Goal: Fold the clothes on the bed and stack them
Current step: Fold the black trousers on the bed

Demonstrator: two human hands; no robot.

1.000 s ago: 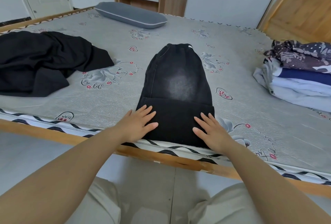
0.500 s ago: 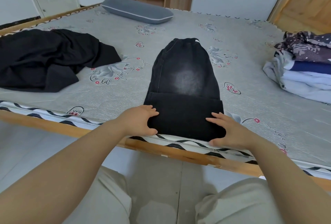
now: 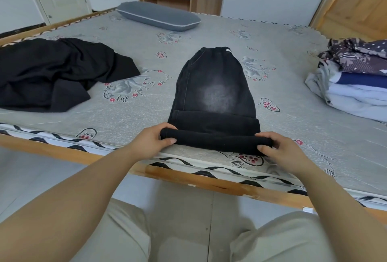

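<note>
Bare mattress btwn jeans & folded stack; black heap crowding left.

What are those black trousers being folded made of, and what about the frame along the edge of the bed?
The black trousers look like denim: a heavy matte weave with a faded grey patch in the middle and a stitched side seam. Both hands, left hand and right hand, grip their near folded end. The bed frame looks like light varnished wood, going by its warm colour and slight sheen.

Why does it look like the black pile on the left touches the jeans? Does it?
Apart. The head view shows bare grey bed sheet between the black pile and the jeans.
</note>
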